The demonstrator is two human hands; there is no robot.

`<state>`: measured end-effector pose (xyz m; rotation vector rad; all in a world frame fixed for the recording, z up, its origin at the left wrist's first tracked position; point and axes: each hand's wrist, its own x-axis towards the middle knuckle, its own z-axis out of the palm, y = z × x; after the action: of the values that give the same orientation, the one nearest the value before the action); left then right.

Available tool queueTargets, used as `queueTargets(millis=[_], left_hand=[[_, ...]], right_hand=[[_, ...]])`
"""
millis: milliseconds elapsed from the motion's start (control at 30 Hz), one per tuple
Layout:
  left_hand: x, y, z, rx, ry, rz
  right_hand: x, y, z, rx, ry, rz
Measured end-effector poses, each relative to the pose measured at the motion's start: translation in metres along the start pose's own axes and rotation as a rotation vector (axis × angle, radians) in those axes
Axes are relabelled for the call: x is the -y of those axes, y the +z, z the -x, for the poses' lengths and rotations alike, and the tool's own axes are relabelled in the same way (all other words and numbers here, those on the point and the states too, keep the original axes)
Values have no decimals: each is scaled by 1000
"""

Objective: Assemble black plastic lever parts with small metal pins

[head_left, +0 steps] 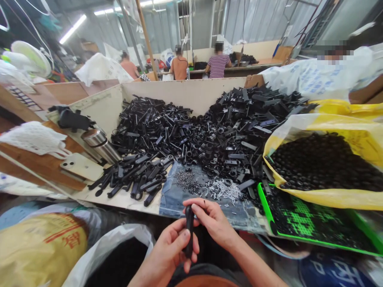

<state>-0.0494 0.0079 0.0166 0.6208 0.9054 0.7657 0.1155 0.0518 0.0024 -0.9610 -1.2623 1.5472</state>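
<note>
One yellow bag [314, 198] holds black round parts [323, 163] near the hands [166, 249].

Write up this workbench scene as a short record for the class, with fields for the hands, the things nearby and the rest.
Left hand: grips an elongated black plastic part, held upright
Right hand: fingers at the top of the same part
Things nearby: denim cloth bearing small metal pins; heap of black plastic parts beyond it
Rest: yellow plastic bag of black round parts; green tray; steel tumbler; white phone; co-worker's white sleeve
</note>
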Motion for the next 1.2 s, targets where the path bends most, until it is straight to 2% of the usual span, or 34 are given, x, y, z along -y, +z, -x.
queueTargets(millis=[133,300,367,467,567,633,700,800,933,1100,1200], left_hand=[[30,-2,-14,-128,29,-159],[77,13,-44,-161,20,-241],[85,20,-53,-173,14,-247],[86,27,-63,-162,10,-261],[85,34,-69,-121,6,-269],[87,38,-70,-112,1,-264],[91,41,-70,-122,-17,-247],[98,43,-70,-146,-68,-205],[101,42,-77,-146,-141,-165],[102,45,-84,-106,-297,-183],[99,48,-84,-82,-338,-180]], right_hand=[[-4,-14,9,-92,-20,101],[-1,-39,19,-432,-42,92],[3,-47,22,-524,-74,126],[8,-51,23,-575,-114,283],[7,-44,15,-527,-214,625],[1,-36,5,-433,-317,889],[-9,-28,-6,-325,-396,1063],[-28,-19,-17,-209,-423,1184],[-43,-16,-20,-141,-403,1329],[-40,-15,-23,-71,-351,1471],[-35,-14,-26,-15,-325,1512]])
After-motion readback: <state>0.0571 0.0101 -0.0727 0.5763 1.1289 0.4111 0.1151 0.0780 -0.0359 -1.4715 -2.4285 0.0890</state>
